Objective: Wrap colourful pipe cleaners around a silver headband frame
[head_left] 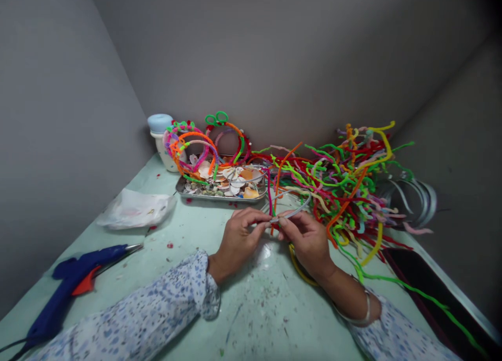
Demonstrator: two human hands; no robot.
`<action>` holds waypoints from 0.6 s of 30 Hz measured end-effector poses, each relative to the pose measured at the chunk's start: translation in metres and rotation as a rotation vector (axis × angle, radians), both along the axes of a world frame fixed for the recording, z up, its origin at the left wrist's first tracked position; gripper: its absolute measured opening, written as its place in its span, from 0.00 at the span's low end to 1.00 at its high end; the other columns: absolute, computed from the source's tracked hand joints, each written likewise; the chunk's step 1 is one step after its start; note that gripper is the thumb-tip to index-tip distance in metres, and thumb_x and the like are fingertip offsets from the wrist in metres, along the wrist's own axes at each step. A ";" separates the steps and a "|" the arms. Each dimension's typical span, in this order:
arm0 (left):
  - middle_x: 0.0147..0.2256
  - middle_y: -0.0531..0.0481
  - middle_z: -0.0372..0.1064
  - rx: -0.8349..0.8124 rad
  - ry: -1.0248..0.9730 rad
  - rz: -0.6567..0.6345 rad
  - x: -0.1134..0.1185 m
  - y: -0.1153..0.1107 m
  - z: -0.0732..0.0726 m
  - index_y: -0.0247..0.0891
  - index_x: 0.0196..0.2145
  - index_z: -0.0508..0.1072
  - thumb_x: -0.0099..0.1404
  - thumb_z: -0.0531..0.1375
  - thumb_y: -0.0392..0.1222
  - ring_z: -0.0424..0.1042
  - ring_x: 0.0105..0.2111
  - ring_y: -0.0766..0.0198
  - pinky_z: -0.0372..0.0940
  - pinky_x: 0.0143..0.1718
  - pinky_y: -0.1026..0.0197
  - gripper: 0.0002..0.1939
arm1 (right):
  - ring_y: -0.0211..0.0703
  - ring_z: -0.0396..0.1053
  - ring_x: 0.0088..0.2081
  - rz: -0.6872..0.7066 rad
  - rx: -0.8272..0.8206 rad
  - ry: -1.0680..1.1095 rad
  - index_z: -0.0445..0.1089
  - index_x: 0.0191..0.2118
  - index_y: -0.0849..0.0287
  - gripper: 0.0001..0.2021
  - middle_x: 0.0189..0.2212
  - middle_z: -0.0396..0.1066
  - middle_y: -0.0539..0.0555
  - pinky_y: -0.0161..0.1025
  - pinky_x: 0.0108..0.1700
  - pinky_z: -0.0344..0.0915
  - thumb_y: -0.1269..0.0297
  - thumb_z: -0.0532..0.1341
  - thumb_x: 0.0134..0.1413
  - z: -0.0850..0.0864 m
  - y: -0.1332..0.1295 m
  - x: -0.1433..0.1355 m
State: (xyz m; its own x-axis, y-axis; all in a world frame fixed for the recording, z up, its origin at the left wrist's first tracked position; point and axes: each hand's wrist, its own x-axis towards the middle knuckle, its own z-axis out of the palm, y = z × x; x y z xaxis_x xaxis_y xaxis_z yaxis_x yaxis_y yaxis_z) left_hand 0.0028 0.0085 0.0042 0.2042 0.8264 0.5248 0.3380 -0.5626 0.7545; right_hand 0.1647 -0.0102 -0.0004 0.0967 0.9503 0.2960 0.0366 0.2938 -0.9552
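A thin grey headband is held between my two hands above the middle of the table. My left hand pinches it at the near end, thumb against fingers. Close beside it, my right hand is closed on the same band. Upright at the fingertips stand a magenta pipe cleaner and an orange pipe cleaner, with bits of green and red where they meet the band. How they are fastened there is hidden by the fingers. A yellow pipe cleaner lies under my right wrist.
A metal tray of shells carries several wrapped headbands. Behind my right hand is a tangled heap of pipe cleaners, with bare headbands beside it. A blue glue gun, plastic bag, lidded cup and dark phone-like slab lie around.
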 end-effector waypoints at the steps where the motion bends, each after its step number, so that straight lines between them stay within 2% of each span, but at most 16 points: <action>1: 0.34 0.51 0.78 -0.006 -0.005 0.003 0.000 0.000 0.000 0.41 0.35 0.79 0.62 0.63 0.34 0.75 0.36 0.61 0.66 0.42 0.56 0.05 | 0.38 0.67 0.21 -0.009 0.001 0.000 0.73 0.32 0.56 0.08 0.21 0.71 0.48 0.35 0.25 0.65 0.58 0.65 0.54 0.000 0.000 -0.001; 9: 0.35 0.50 0.78 0.069 0.003 0.113 0.000 -0.003 0.000 0.40 0.38 0.78 0.61 0.65 0.36 0.75 0.37 0.60 0.65 0.43 0.55 0.06 | 0.38 0.68 0.21 -0.057 -0.013 0.028 0.71 0.33 0.57 0.10 0.20 0.71 0.48 0.35 0.25 0.66 0.56 0.65 0.53 0.001 -0.002 -0.005; 14: 0.35 0.50 0.79 0.139 0.005 0.114 -0.001 -0.002 -0.001 0.41 0.35 0.79 0.61 0.65 0.36 0.75 0.37 0.60 0.65 0.43 0.54 0.04 | 0.38 0.68 0.21 -0.054 -0.004 0.034 0.71 0.33 0.57 0.09 0.20 0.71 0.48 0.35 0.25 0.66 0.56 0.65 0.54 0.002 -0.002 -0.005; 18: 0.35 0.50 0.79 0.135 0.021 0.109 -0.001 -0.002 -0.004 0.41 0.36 0.79 0.61 0.65 0.35 0.75 0.38 0.60 0.65 0.44 0.53 0.05 | 0.38 0.68 0.21 -0.044 -0.001 0.030 0.71 0.34 0.56 0.09 0.21 0.71 0.48 0.36 0.26 0.66 0.57 0.65 0.54 0.001 -0.002 -0.004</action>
State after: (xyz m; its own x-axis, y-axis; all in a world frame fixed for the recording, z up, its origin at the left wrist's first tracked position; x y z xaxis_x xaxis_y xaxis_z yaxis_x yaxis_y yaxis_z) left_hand 0.0014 0.0069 0.0003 0.1291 0.7663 0.6293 0.4172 -0.6177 0.6666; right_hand 0.1603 -0.0123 0.0005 0.1469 0.9453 0.2911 0.0210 0.2913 -0.9564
